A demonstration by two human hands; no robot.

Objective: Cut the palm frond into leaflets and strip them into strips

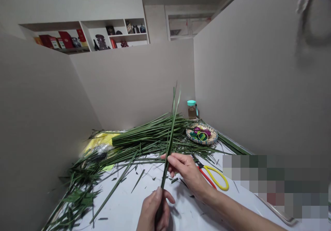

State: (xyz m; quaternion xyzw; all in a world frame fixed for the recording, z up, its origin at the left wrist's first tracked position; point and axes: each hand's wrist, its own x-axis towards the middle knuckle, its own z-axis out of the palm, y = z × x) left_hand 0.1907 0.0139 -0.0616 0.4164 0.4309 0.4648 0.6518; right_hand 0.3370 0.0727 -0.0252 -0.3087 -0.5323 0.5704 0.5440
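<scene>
Between my two hands stands a narrow green leaf blade [171,137], nearly upright, its tips split apart at the top. My left hand [155,207] is closed round its lower end, close above the white table. Higher up, my right hand [182,167] pinches the same blade between thumb and fingers. Behind it lies a thick bundle of long green leaf blades [144,132], with looser ones spread in front. A pair of scissors [213,177] with one red and one yellow handle rests on the table beside my right wrist.
A round woven basket [189,138] holding purple and green pieces sits at the back right. Near it stands a bottle [191,110] with a turquoise lid. Leaf scraps [80,198] are heaped at left, by a yellow plastic bag [99,141]. Grey partitions [144,86] enclose the white table [119,210].
</scene>
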